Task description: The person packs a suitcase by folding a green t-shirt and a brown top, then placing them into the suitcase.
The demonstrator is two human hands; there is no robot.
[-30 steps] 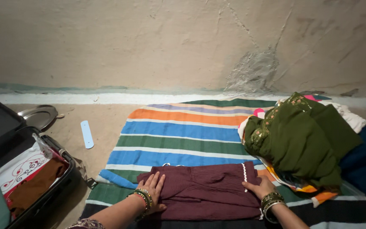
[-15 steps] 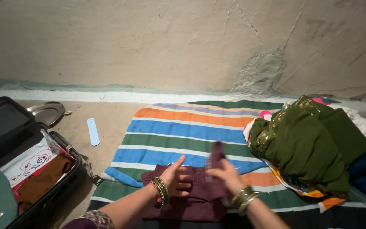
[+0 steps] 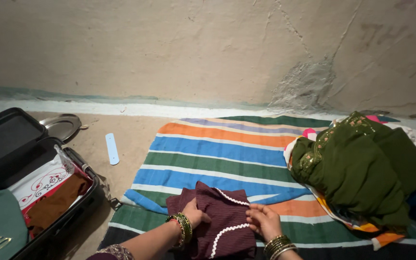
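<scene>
Maroon garment (image 3: 217, 219) folded on striped mat (image 3: 227, 149), right of open suitcase (image 3: 30, 188). Left hand (image 3: 196, 214) grip pinching its fold; right hand (image 3: 264, 220) flat on its edge, fingers loose.

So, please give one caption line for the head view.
Both hands, left hand and right hand, fold a maroon garment on a striped mat.
</scene>
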